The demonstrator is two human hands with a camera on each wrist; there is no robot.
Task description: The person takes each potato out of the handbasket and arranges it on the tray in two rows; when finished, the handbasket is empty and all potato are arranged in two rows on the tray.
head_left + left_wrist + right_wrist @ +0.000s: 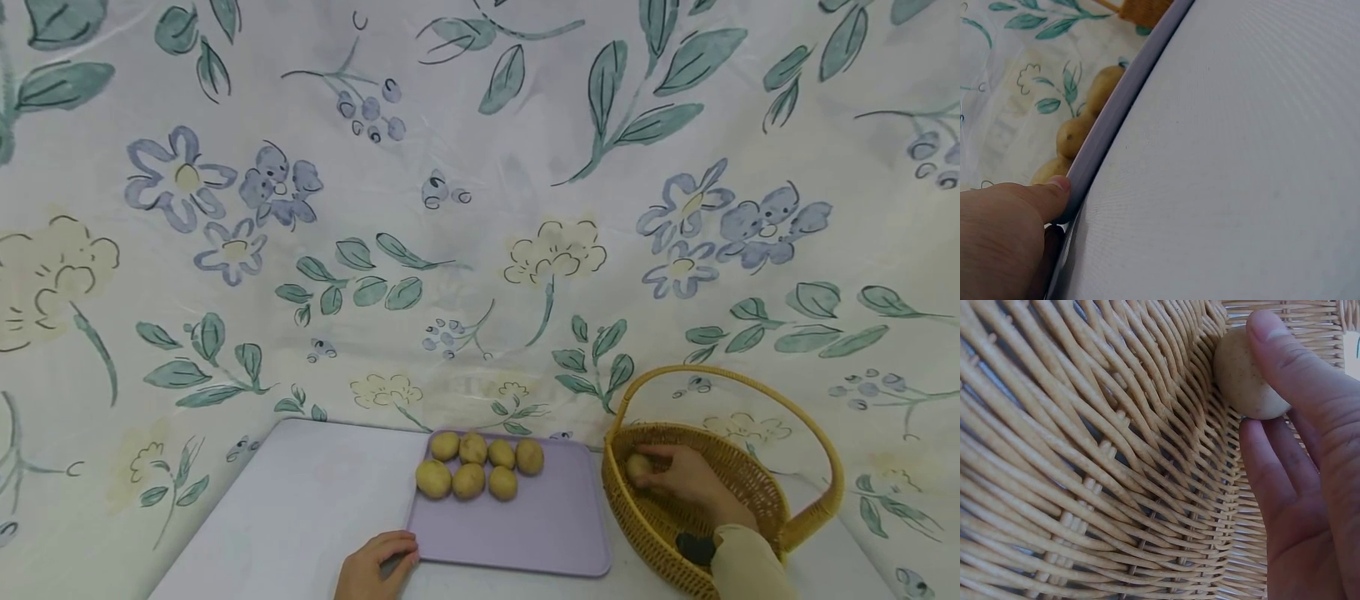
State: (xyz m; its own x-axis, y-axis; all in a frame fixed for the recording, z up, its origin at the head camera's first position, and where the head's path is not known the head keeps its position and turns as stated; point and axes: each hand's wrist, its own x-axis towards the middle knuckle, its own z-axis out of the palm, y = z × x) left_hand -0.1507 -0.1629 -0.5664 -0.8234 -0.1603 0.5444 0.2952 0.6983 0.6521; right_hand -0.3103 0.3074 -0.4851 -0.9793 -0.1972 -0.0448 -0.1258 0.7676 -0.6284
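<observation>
In the basket my right hand (pixel 686 479) grips a potato (pixel 639 467) between thumb and fingers, close to the woven wall. The right wrist view shows that potato (pixel 1247 375) with the thumb laid over it and fingertips below. My left hand (pixel 375 567) is at the front left corner of a lilac tray (pixel 517 542), holding its edge; in the left wrist view the thumb presses the rim (pixel 1107 122). Several potatoes (pixel 468 481) stand in two rows along the tray's back left part. The wicker basket (pixel 630 517) sits to the right of the tray.
The basket's tall arched handle (pixel 750 387) rises over its right side. A white tabletop (pixel 300 500) lies beneath everything, with a floral cloth (pixel 480 292) hanging behind it. A dark band (pixel 696 548) sits at the right wrist.
</observation>
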